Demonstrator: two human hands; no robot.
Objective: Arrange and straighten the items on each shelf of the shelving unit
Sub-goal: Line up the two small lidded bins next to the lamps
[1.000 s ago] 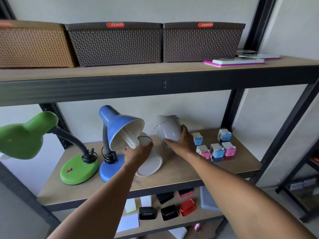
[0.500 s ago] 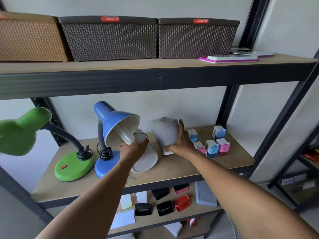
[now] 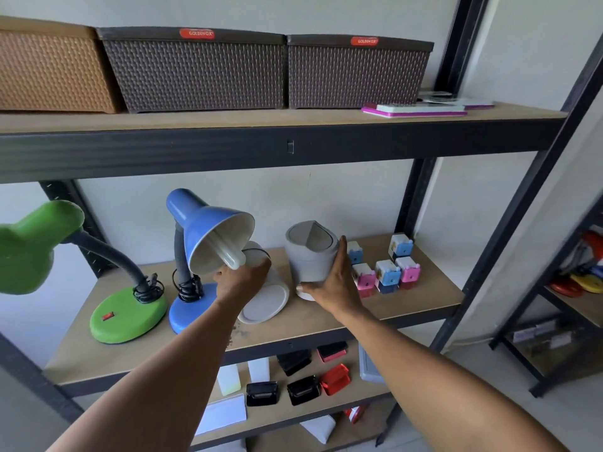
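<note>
On the middle shelf (image 3: 408,308) stand a green desk lamp (image 3: 127,314) and a blue desk lamp (image 3: 208,233), its shade tipped toward me. My left hand (image 3: 241,278) grips a white bin (image 3: 266,298) that lies on its side, base facing me, under the blue shade. My right hand (image 3: 329,282) holds a second small grey-white bin (image 3: 310,252) with a swing lid, upright, its base just above or on the shelf. Several small pink and blue cubes (image 3: 385,269) sit right of it.
The top shelf holds a tan basket (image 3: 49,66), two brown baskets (image 3: 195,70) and flat pink-edged items (image 3: 417,109). The lower shelf carries black and red holders (image 3: 313,380) and white blocks. Another rack (image 3: 571,305) stands at the right.
My right hand has turned the grey-white bin from lying tilted to upright. My left hand has kept its grip on the lying bin. The view shifted slightly.
</note>
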